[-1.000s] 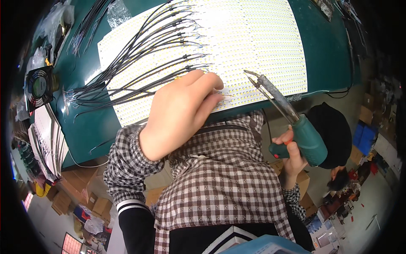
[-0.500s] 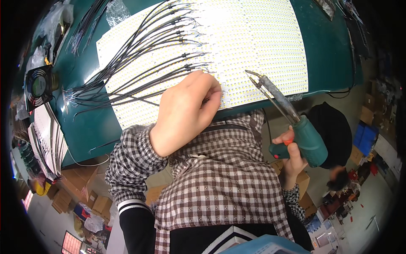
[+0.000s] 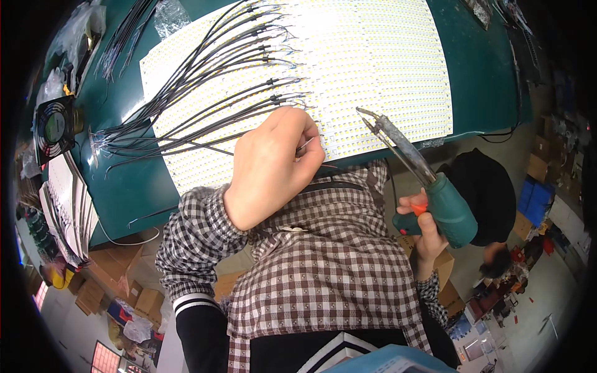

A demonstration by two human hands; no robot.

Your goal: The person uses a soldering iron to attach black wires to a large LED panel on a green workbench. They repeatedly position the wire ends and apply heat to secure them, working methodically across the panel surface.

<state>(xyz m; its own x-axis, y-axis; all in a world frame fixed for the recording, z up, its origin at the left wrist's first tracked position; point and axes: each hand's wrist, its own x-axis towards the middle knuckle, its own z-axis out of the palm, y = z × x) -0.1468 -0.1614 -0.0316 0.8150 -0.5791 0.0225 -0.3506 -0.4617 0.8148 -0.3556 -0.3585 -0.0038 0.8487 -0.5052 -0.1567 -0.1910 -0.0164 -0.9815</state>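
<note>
My left hand (image 3: 273, 163) is closed in a pinch at the near edge of a white LED panel (image 3: 398, 74), and a thin wire shows between thumb and fingers. A black cable (image 3: 221, 149) runs under that hand, so its end is mostly hidden. In my right hand (image 3: 429, 233) is a green-handled soldering gun (image 3: 453, 214) with an orange-red trigger. Its bent tip (image 3: 367, 113) hovers over the panel, to the right of my left hand. Several other black cables (image 3: 193, 81) lie across the panel's left part, their stripped ends along its middle.
The panel rests on a green table (image 3: 485, 74). At the left stand a small black fan (image 3: 57, 127) and a stack of white panels (image 3: 65, 202). More cables (image 3: 127, 37) and a clear plastic bag (image 3: 171, 17) lie at the far left. A person in black (image 3: 482, 196) is beyond the table edge.
The soldering gun has shifted slightly left, its tip a little nearer my left hand. My left hand keeps its pinch in nearly the same place.
</note>
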